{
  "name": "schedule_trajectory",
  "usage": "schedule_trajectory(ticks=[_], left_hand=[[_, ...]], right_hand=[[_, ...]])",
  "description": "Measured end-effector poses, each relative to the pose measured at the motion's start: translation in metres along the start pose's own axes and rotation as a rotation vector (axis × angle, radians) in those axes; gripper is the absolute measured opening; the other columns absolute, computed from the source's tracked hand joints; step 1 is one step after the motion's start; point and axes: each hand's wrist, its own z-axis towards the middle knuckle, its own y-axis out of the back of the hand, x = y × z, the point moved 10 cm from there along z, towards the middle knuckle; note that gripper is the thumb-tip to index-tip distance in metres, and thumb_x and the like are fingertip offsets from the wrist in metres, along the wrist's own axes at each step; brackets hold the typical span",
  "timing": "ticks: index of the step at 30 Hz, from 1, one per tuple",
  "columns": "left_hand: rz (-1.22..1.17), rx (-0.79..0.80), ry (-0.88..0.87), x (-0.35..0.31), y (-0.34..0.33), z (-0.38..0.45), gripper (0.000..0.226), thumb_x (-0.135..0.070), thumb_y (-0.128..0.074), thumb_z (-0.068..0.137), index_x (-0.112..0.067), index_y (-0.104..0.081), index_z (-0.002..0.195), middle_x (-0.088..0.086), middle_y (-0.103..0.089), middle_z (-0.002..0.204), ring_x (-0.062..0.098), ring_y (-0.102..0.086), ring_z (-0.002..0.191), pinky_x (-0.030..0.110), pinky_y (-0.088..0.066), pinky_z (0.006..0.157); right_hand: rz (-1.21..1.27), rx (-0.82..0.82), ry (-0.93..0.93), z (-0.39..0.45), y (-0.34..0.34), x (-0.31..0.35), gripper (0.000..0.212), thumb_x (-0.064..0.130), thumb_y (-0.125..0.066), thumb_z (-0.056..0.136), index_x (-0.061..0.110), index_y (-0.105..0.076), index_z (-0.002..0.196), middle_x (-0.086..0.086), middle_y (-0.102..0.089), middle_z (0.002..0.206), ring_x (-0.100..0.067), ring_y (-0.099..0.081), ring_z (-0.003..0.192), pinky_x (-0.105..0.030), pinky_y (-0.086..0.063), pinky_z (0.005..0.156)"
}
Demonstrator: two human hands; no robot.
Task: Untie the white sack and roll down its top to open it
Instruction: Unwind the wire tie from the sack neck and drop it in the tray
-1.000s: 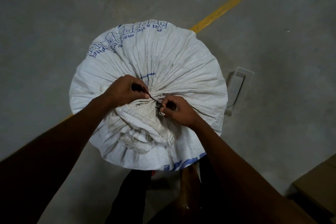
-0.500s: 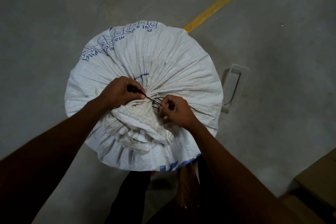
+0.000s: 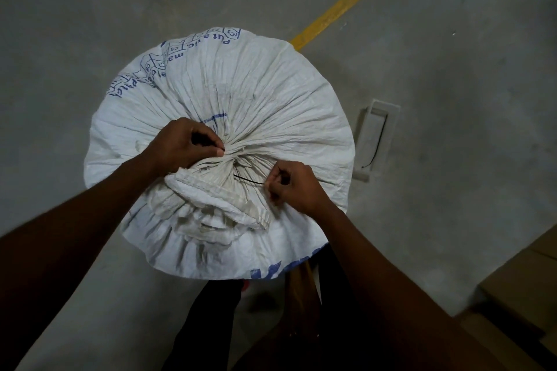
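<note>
This looks like a warehouse or storage floor, not a home. The ground is bare grey concrete floor (image 3: 90, 24), scuffed and blotchy, with no rug or tile. A painted yellow line (image 3: 349, 0) runs diagonally across the upper right of the frame, the sort of marking used for aisles or work zones. A large woven white sack (image 3: 256, 93) with blue printed lettering, a bulk-goods bag, stands in the middle of the frame. At the lower right edge sit brown cardboard boxes (image 3: 524, 289). A pale rectangular fitting (image 3: 376, 135) lies on the floor right of the sack; what it is cannot be told.
</note>
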Motion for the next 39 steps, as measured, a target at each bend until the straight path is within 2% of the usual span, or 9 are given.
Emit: schedule_trajectory(ticks=[2, 7, 12, 15, 21, 28, 31, 35, 39], left_hand=[[-0.007, -0.016, -0.036, -0.014, -0.001, 0.004, 0.011, -0.022, -0.093, 0.079, -0.027, -0.084, 0.084, -0.007, -0.082, 0.082, 0.019, -0.077, 0.083, 0.038, -0.058, 0.081], [-0.038, 0.044, -0.133, -0.063, -0.031, 0.024, 0.007, -0.022, -0.091, 0.082, -0.023, -0.085, 0.086, -0.003, -0.081, 0.081, 0.023, -0.078, 0.083, 0.04, -0.059, 0.08], [-0.061, 0.104, -0.173, -0.101, -0.063, 0.043, 0.014, -0.017, -0.095, 0.075, -0.011, -0.084, 0.081, 0.0, -0.082, 0.078, 0.021, -0.078, 0.077, 0.033, -0.059, 0.072], [-0.069, 0.137, -0.16, -0.111, -0.078, 0.05, 0.023, -0.02, -0.098, 0.068, -0.011, -0.078, 0.074, -0.001, -0.079, 0.071, 0.015, -0.075, 0.068, 0.035, -0.058, 0.066], [-0.045, 0.187, -0.193, -0.131, -0.1, 0.061, 0.029, -0.025, -0.098, 0.065, -0.013, -0.072, 0.067, -0.003, -0.076, 0.067, 0.005, -0.069, 0.063, 0.022, -0.053, 0.061], [0.002, 0.241, -0.22, -0.15, -0.123, 0.072, 0.025, -0.016, -0.098, 0.068, -0.015, -0.073, 0.068, -0.005, -0.077, 0.068, 0.003, -0.069, 0.063, 0.017, -0.052, 0.06], [0.013, 0.251, -0.241, -0.158, -0.13, 0.075, 0.026, -0.015, -0.098, 0.068, -0.017, -0.073, 0.068, -0.004, -0.077, 0.069, 0.003, -0.069, 0.063, 0.018, -0.052, 0.061], [0.044, 0.227, -0.248, -0.169, -0.134, 0.084, 0.024, -0.018, -0.098, 0.068, -0.013, -0.075, 0.071, -0.001, -0.078, 0.069, 0.009, -0.072, 0.065, 0.02, -0.054, 0.061], [0.192, 0.25, -0.241, -0.178, -0.14, 0.109, 0.019, -0.017, -0.096, 0.073, -0.015, -0.078, 0.076, -0.003, -0.079, 0.075, 0.007, -0.074, 0.07, 0.013, -0.05, 0.064]], right_hand=[[0.014, -0.017, 0.018, -0.001, 0.005, 0.003, 0.01, 0.0, -0.074, 0.088, 0.008, -0.069, 0.083, -0.009, -0.074, 0.066, -0.029, -0.075, 0.059, -0.049, -0.064, 0.062], [-0.005, -0.201, 0.143, -0.006, 0.036, 0.022, 0.011, 0.015, -0.066, 0.09, 0.017, -0.074, 0.083, 0.011, -0.069, 0.067, -0.013, -0.068, 0.061, -0.037, -0.059, 0.061], [0.262, -0.34, 0.029, -0.009, 0.074, 0.011, 0.019, 0.005, -0.061, 0.096, 0.01, -0.075, 0.085, -0.009, -0.073, 0.071, -0.021, -0.068, 0.056, -0.034, -0.056, 0.048], [0.357, -0.341, -0.003, -0.011, 0.088, 0.003, 0.017, 0.005, -0.062, 0.098, 0.003, -0.076, 0.089, -0.018, -0.074, 0.074, -0.025, -0.07, 0.058, -0.032, -0.054, 0.046], [0.445, -0.277, -0.028, -0.017, 0.099, -0.013, 0.017, 0.01, -0.069, 0.098, -0.005, -0.074, 0.093, -0.028, -0.074, 0.08, -0.026, -0.068, 0.06, -0.033, -0.055, 0.047], [0.516, -0.189, -0.05, -0.02, 0.112, -0.023, 0.008, 0.002, -0.069, 0.096, 0.002, -0.075, 0.091, -0.017, -0.074, 0.076, -0.016, -0.067, 0.056, -0.026, -0.053, 0.044], [0.503, -0.177, -0.046, -0.022, 0.122, -0.023, 0.008, -0.001, -0.067, 0.097, -0.002, -0.075, 0.094, -0.018, -0.071, 0.076, -0.015, -0.066, 0.056, -0.026, -0.054, 0.043], [0.528, -0.279, -0.06, -0.026, 0.148, -0.036, 0.011, 0.001, -0.068, 0.096, -0.008, -0.073, 0.096, -0.026, -0.07, 0.08, -0.022, -0.067, 0.063, -0.029, -0.056, 0.046], [0.569, -0.39, -0.117, -0.039, 0.182, -0.074, 0.008, -0.001, -0.067, 0.095, -0.007, -0.073, 0.094, -0.018, -0.069, 0.077, -0.019, -0.067, 0.062, -0.028, -0.055, 0.047]])
